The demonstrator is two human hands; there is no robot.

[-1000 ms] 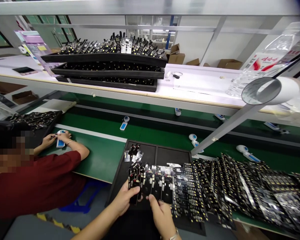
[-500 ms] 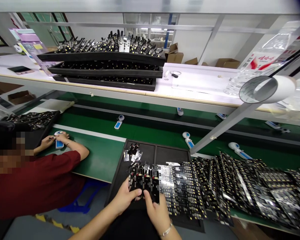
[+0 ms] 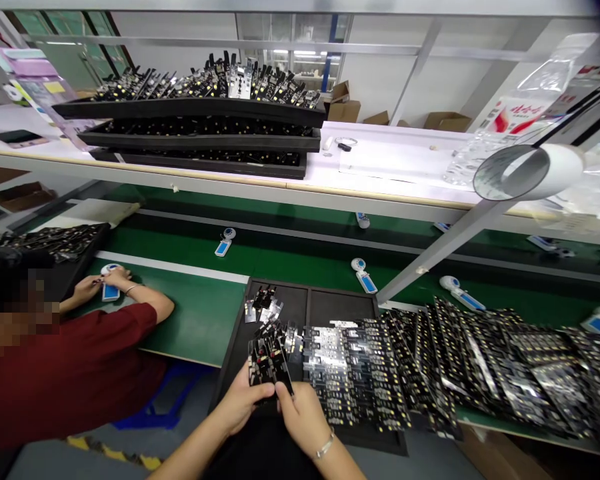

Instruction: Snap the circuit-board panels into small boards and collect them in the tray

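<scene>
Low in the middle of the head view, a small black circuit board panel (image 3: 263, 359) with wires and red spots is held between my two hands. My left hand (image 3: 240, 400) grips its left side, thumb across the lower front. My right hand (image 3: 304, 417) pinches its right part, where a strip leans at an angle; whether that strip is still joined I cannot tell. Just beyond lie loose small boards (image 3: 265, 305) in a black tray (image 3: 323, 305). Rows of circuit board panels (image 3: 355, 373) overlap to the right of my hands.
More panels (image 3: 525, 360) pile up at the right. White and blue handheld devices (image 3: 365, 277) lie on the green belt (image 3: 290, 257). A slanted metal post (image 3: 425, 263) rises behind the tray. Loaded trays (image 3: 205, 140) stack on the shelf. At the left sits a co-worker (image 3: 90, 360) handling a device.
My right hand has moved left, closer to my left hand. The held panel shows narrower, its right strip now tilted. The view has shifted slightly, and the devices on the belt sit further left.
</scene>
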